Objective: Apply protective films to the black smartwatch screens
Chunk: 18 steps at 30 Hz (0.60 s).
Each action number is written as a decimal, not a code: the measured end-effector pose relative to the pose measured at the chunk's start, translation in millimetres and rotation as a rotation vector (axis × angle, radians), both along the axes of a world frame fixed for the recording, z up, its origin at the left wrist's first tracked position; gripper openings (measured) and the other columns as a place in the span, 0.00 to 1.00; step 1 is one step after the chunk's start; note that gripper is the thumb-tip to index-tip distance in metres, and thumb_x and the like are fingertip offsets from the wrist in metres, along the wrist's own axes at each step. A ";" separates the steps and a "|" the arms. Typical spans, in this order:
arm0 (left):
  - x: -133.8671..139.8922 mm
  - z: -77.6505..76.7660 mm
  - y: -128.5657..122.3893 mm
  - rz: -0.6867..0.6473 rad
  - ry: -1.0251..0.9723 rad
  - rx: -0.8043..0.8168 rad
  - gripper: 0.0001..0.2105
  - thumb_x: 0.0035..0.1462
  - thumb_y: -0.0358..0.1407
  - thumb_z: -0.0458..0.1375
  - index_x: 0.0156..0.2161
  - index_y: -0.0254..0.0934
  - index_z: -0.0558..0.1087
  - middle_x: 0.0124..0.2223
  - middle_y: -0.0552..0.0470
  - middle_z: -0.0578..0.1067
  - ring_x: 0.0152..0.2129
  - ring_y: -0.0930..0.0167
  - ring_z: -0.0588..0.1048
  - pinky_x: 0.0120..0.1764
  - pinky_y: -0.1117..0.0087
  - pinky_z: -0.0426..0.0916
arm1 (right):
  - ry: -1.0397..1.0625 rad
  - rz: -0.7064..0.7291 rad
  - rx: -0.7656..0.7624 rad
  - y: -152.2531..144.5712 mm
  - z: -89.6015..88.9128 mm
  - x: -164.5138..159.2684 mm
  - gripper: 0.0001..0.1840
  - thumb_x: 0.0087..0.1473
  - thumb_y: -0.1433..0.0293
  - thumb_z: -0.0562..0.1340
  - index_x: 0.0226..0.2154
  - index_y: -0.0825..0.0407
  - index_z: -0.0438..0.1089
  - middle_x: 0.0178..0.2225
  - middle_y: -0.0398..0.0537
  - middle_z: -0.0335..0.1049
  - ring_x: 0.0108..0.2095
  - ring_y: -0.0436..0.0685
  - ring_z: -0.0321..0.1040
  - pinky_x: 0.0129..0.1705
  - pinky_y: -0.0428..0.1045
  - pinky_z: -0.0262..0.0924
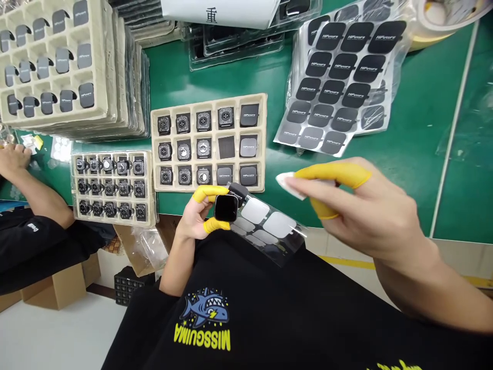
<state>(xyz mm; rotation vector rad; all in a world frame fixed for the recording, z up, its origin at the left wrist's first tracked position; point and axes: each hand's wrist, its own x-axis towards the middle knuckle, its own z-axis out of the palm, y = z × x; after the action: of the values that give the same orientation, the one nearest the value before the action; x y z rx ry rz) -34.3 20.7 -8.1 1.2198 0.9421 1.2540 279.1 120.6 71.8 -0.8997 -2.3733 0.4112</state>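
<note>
My left hand (198, 213), with yellow finger cots on, grips a black smartwatch body (226, 208) by its sides, screen up. Just right of the watch is a clear sheet of films (274, 222) with pale rounded patches and one black printed label left at its corner. Whether my left hand also holds that sheet cannot be made out. In my right hand (370, 205), raised over the table's front edge, a small white wipe (291, 185) is pinched between the fingers. Yellow cots cover two of its fingers.
Beyond my left hand lies a beige tray (153, 149) of watch bodies, some under black labels. A smaller watch tray (115, 222) is left of it. Stacked trays (111, 67) stand back left, label sheets (331, 92) back right, near tape rolls (447, 25). A co-worker's arm (42, 195) is at left.
</note>
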 end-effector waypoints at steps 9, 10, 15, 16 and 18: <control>0.4 -0.7 -0.3 -0.005 0.053 0.075 0.35 0.60 0.48 0.78 0.68 0.44 0.73 0.54 0.44 0.84 0.46 0.62 0.89 0.53 0.62 0.83 | -0.340 -0.361 -0.138 2.8 -82.2 53.9 0.18 0.65 0.73 0.59 0.49 0.47 0.84 0.34 0.57 0.79 0.40 0.69 0.73 0.37 0.59 0.58; 1.2 0.4 0.5 -0.018 0.071 0.076 0.35 0.60 0.48 0.78 0.68 0.44 0.73 0.55 0.43 0.84 0.48 0.61 0.88 0.54 0.62 0.83 | -0.302 -0.367 -0.140 0.1 -74.7 50.3 0.18 0.67 0.72 0.59 0.51 0.48 0.83 0.39 0.59 0.82 0.44 0.70 0.75 0.39 0.59 0.60; 7.0 11.7 8.9 -0.103 0.187 0.157 0.33 0.61 0.44 0.78 0.68 0.44 0.74 0.59 0.42 0.84 0.56 0.59 0.87 0.58 0.64 0.82 | 0.065 -0.214 -0.399 -4.5 -14.1 -0.8 0.14 0.74 0.63 0.63 0.56 0.44 0.80 0.52 0.52 0.84 0.49 0.63 0.81 0.49 0.56 0.73; 8.0 13.9 10.3 -0.115 0.218 0.170 0.33 0.61 0.44 0.77 0.68 0.44 0.74 0.59 0.42 0.84 0.57 0.59 0.87 0.58 0.64 0.82 | 0.077 -0.137 -0.477 -3.0 -6.1 -12.7 0.15 0.74 0.62 0.62 0.57 0.44 0.79 0.52 0.51 0.84 0.48 0.62 0.82 0.48 0.55 0.73; 9.1 17.1 11.1 -0.138 0.266 0.183 0.33 0.62 0.45 0.77 0.68 0.43 0.73 0.59 0.41 0.85 0.55 0.60 0.88 0.58 0.63 0.83 | 0.049 -0.004 -0.599 0.9 1.9 -32.8 0.15 0.73 0.62 0.62 0.57 0.45 0.78 0.51 0.51 0.84 0.47 0.63 0.82 0.46 0.55 0.74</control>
<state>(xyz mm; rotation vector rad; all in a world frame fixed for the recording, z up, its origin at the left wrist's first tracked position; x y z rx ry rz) -25.2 31.8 9.0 1.5975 0.9292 1.1038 246.4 121.5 73.7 -1.1289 -2.2282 1.1660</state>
